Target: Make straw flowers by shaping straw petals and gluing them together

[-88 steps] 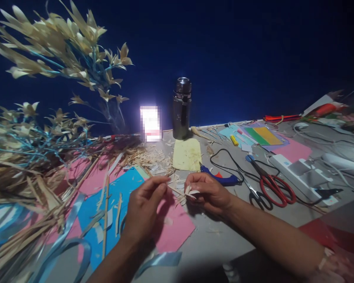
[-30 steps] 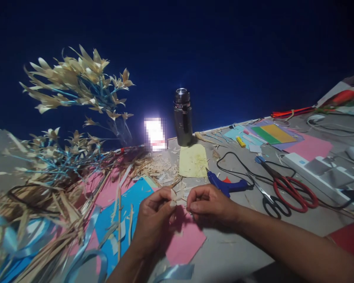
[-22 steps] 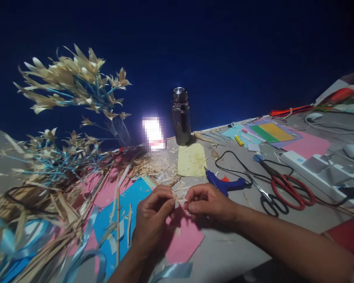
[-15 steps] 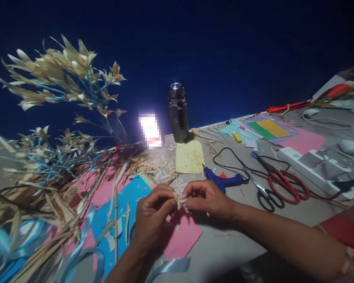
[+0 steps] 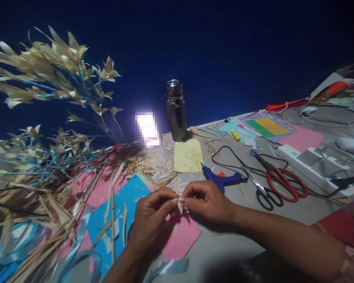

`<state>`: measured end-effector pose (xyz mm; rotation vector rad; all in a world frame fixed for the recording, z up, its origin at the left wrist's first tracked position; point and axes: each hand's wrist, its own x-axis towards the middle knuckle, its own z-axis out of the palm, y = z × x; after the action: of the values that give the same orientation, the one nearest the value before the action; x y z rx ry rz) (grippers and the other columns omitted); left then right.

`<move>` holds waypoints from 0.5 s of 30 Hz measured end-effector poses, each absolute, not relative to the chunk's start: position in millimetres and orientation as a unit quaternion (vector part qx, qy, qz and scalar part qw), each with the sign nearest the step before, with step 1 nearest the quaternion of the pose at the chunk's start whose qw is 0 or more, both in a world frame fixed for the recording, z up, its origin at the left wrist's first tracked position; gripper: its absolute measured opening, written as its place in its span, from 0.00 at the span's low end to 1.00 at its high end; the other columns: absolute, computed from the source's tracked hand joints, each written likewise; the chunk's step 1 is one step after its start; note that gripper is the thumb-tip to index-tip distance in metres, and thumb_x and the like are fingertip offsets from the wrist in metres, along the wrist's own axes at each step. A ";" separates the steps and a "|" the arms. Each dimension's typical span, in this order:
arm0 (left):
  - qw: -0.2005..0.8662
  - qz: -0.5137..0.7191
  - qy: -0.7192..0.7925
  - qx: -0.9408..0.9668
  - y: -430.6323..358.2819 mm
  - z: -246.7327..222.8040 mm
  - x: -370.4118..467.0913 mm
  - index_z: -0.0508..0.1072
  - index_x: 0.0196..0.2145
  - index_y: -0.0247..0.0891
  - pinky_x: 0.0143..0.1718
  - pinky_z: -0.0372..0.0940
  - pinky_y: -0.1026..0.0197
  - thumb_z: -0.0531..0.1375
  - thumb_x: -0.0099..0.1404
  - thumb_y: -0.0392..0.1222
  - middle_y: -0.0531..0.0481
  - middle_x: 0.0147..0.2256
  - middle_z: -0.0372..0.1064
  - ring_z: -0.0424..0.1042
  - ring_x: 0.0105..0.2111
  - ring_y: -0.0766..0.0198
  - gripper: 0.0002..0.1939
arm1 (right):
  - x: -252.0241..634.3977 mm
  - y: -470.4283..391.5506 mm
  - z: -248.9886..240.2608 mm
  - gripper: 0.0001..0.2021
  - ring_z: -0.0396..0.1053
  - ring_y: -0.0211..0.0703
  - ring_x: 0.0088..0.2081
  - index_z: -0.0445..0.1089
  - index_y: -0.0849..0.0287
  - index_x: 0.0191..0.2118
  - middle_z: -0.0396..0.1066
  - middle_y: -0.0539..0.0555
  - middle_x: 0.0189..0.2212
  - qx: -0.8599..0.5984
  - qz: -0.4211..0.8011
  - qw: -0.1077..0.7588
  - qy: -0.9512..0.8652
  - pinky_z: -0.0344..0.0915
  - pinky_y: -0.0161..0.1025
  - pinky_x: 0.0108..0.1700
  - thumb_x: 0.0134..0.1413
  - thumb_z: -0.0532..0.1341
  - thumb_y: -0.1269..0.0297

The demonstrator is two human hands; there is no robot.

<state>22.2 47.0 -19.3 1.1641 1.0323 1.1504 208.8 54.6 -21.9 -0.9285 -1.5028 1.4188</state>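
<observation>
Between my two hands is a small cream-coloured flower [image 5: 179, 202], made of pieces that look like dried husk. My left hand [image 5: 157, 208] pinches it from the left with thumb and forefinger. From the right, my right hand [image 5: 208, 201] pinches it too, so the fingertips nearly meet and hide part of the flower. Below them lies a pink sheet [image 5: 181, 237]. A blue glue gun [image 5: 222, 179] rests just beyond my right hand, its tip by a yellow sheet [image 5: 188, 156] with dried drips on it.
Black-handled scissors [image 5: 265, 194] and red-handled scissors [image 5: 287, 184] lie right of the glue gun, near a white power strip [image 5: 301, 161]. A dark flask [image 5: 176, 114] stands at the back. Husk flowers on blue stems [image 5: 56, 82] rise at left, above blue ribbon [image 5: 82, 259] and husk scraps.
The flower has turned in my fingers, its petals now pointing more downward, and my fingertips have drawn closer together. The whole view has shifted slightly.
</observation>
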 end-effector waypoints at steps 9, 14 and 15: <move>0.579 0.497 0.464 0.450 55.1 -13.9 17.6 0.81 0.22 0.37 0.22 0.64 0.65 0.71 0.54 0.38 0.52 0.21 0.70 0.66 0.19 0.68 0.06 | 208.9 58.6 -22.2 0.05 0.63 0.37 0.28 0.76 0.61 0.32 0.70 0.50 0.25 -0.400 0.568 0.424 -0.581 0.57 0.35 0.30 0.52 0.65 0.64; 0.614 0.505 0.463 0.392 54.0 -4.3 20.1 0.76 0.16 0.35 0.21 0.61 0.66 0.74 0.51 0.43 0.53 0.17 0.64 0.63 0.18 0.69 0.15 | 209.7 68.6 -23.1 0.06 0.61 0.36 0.25 0.74 0.60 0.30 0.69 0.48 0.23 -0.434 0.556 0.442 -0.555 0.56 0.35 0.28 0.53 0.64 0.63; 0.622 0.508 0.464 0.375 53.4 -2.5 20.3 0.76 0.15 0.35 0.21 0.60 0.66 0.76 0.49 0.44 0.54 0.16 0.63 0.62 0.17 0.70 0.16 | 211.7 73.2 -23.1 0.06 0.62 0.36 0.24 0.74 0.60 0.30 0.69 0.48 0.22 -0.442 0.553 0.445 -0.549 0.57 0.34 0.28 0.52 0.64 0.62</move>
<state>20.3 53.4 -2.5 0.8610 1.0663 1.1669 211.7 73.2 -23.1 -1.0953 -1.3594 1.3699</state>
